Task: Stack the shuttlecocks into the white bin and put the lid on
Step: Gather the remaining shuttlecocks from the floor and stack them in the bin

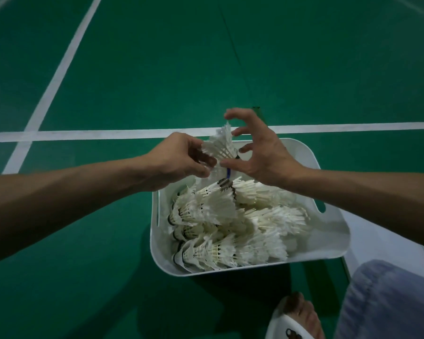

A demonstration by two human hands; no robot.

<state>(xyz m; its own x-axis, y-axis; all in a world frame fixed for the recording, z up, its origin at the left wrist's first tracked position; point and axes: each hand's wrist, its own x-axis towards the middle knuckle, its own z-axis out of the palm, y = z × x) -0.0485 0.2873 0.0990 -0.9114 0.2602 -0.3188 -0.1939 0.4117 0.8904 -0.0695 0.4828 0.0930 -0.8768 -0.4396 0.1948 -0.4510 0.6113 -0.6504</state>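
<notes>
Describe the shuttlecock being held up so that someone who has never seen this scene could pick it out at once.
On the green court floor stands a white bin heaped with feather shuttlecocks. Over its far edge, the left hand pinches one shuttlecock by its feathers, the right hand spread beside it. It alone is lifted clear of the pile; the rest lie in the bin.

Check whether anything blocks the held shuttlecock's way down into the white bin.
Nothing visible does. The shuttlecock, gripped by the left hand with the right hand curled beside it, hangs over the far end of the white bin. The bin's top is open, and only stacked shuttlecocks lie below.
</notes>
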